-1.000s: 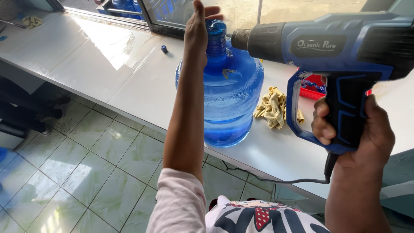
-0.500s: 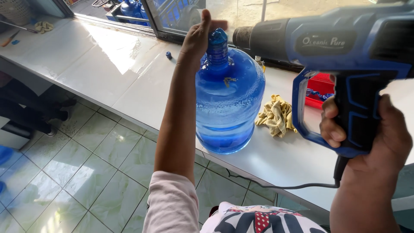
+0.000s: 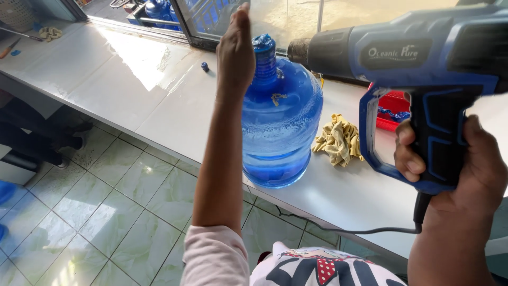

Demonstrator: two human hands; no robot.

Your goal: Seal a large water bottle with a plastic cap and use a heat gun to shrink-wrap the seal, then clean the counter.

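White surface [image 3: 132, 90] runs across the view, pale green tiled floor [image 3: 106, 212] below it. Big blue water jug [image 3: 280, 127] stands upright on the surface near its front edge, capped neck up. Blue heat gun [image 3: 413, 58] in my right hand [image 3: 465, 164]: grip closed around the handle, index finger inside the trigger guard, nozzle level with the jug's neck and just beside the cap, pointing left at it. Black cord hangs from the handle base. My left hand [image 3: 236, 50] is raised at the jug's neck, fingers straight up, palm side against or just beside the cap; cannot tell if that grip closes on anything. Crumpled yellow rag [image 3: 338, 140] lies on the surface just right of the jug. Red tray [image 3: 394, 103] behind it, partly hidden by the gun. Small blue cap [image 3: 205, 66] lies on the surface left of the jug, well apart.
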